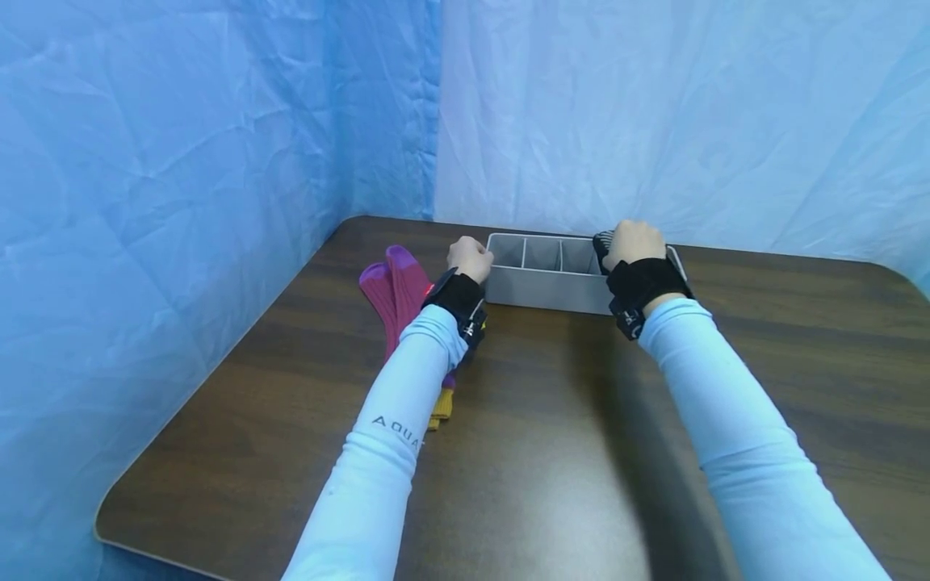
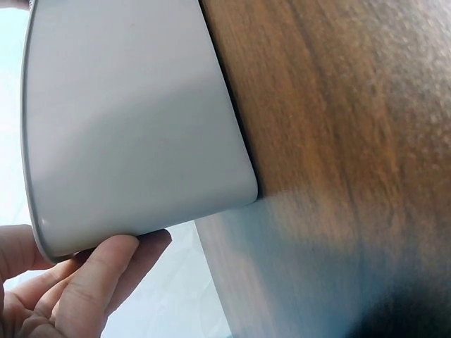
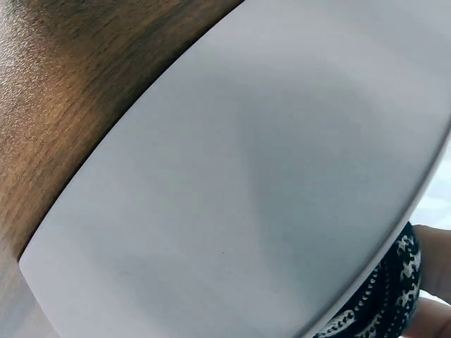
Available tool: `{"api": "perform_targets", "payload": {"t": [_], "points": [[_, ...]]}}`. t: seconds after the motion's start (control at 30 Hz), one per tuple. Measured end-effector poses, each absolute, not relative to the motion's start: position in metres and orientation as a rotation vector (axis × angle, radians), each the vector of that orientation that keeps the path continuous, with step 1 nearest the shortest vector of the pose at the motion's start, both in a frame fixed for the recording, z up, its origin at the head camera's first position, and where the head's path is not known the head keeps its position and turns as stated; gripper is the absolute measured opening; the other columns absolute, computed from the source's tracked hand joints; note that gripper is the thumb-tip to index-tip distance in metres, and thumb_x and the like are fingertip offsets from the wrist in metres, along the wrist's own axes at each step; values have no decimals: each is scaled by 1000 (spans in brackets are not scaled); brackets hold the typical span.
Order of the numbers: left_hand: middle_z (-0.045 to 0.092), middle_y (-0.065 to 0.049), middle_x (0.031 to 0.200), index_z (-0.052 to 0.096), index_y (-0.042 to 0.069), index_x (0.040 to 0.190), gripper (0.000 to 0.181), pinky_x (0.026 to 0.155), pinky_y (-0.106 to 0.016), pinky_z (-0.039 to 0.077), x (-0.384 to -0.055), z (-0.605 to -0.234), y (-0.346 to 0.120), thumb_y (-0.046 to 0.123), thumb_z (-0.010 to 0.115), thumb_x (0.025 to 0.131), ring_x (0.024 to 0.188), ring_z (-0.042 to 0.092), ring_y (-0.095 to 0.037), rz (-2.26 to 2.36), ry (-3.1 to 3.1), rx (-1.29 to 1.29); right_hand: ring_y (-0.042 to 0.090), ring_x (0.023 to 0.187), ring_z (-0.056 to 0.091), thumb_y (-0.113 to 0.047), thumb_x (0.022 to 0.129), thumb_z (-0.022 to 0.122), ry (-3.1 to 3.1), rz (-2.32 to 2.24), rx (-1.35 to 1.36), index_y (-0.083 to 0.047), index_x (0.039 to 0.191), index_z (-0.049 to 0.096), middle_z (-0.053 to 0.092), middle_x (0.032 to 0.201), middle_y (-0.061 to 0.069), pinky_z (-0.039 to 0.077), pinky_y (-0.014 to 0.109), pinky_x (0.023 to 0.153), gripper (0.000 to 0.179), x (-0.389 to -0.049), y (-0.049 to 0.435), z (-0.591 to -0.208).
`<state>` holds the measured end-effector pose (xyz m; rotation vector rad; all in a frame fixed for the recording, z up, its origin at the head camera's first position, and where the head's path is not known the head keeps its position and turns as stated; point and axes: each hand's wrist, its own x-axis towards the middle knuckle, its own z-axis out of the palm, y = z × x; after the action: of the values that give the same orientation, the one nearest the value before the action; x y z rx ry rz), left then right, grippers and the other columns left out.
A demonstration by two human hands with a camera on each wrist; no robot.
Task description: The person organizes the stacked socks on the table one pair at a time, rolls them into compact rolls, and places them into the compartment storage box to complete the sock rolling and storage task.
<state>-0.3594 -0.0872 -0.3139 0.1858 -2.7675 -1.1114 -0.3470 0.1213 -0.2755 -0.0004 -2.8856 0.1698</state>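
A grey divided storage box (image 1: 548, 290) stands near the table's far edge. My left hand (image 1: 471, 258) grips its left end; in the left wrist view the fingers (image 2: 95, 289) lie against the outside of the end wall, with the thumb up by the rim. Over the right part of the box, my right hand (image 1: 635, 242) holds a black-and-white patterned sock (image 3: 387, 289), bundled up at the rim. How far down inside it sits is hidden by the front wall. Several compartments show left of that hand.
Pink socks (image 1: 395, 294) with purple toes and yellow cuffs lie left of the box, partly under my left forearm. The brown wooden table (image 1: 538, 452) spreads out in front. Blue sheeting (image 1: 218, 161) hangs behind and to the left.
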Motion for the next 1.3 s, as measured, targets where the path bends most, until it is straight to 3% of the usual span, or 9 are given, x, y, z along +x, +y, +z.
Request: {"api": "perform_targets", "payload": {"t": [0.17,0.4,0.63,0.93,1.03,1.17,1.3], "points": [[39,1,51,39,10,48,37,52,-22,29,-361,-314,-91,15,47,84,53,35,-14,-1108,-2771,206,36,75,57,-12,74,56,-2910,139,-3,9,81,60,61,81,25,46,43,64,22,-350,117,-278],[40,1,52,39,11,48,37,54,-22,29,-357,-315,-94,14,47,84,55,36,-13,-1106,-2766,193,36,74,57,-10,73,55,-2946,83,48,7,73,61,61,79,24,46,43,63,18,-351,114,-285],[30,2,47,34,11,46,40,49,-21,26,-345,-313,-93,14,46,84,49,31,-12,-1134,-2751,140,34,73,58,-7,74,53,-2976,-19,62,6,76,62,62,78,22,47,42,61,16,-347,111,-287],[34,2,48,34,11,46,41,50,-20,26,-348,-311,-93,14,47,84,52,32,-13,-1076,-2762,112,37,77,58,-3,77,50,-2955,-13,69,7,83,61,61,84,24,47,43,63,16,-346,108,-283],[29,2,46,31,11,45,42,47,-20,22,-348,-312,-94,12,46,84,47,27,-11,-1065,-2744,72,38,77,58,-3,77,49,-2953,-19,84,7,84,61,61,84,25,48,43,62,17,-348,110,-285],[21,2,46,27,11,44,42,45,-20,18,-347,-314,-96,9,45,83,44,19,-10,-1070,-2733,26,38,75,58,-1,76,51,-2934,0,115,8,82,61,61,83,25,48,43,60,15,-351,114,-289],[22,3,45,28,11,45,42,46,-20,19,-350,-317,-95,10,45,83,44,21,-11,-1079,-2748,33,37,71,58,1,74,52,-2915,22,153,9,77,61,61,79,25,47,44,59,12,-349,116,-291]]}}
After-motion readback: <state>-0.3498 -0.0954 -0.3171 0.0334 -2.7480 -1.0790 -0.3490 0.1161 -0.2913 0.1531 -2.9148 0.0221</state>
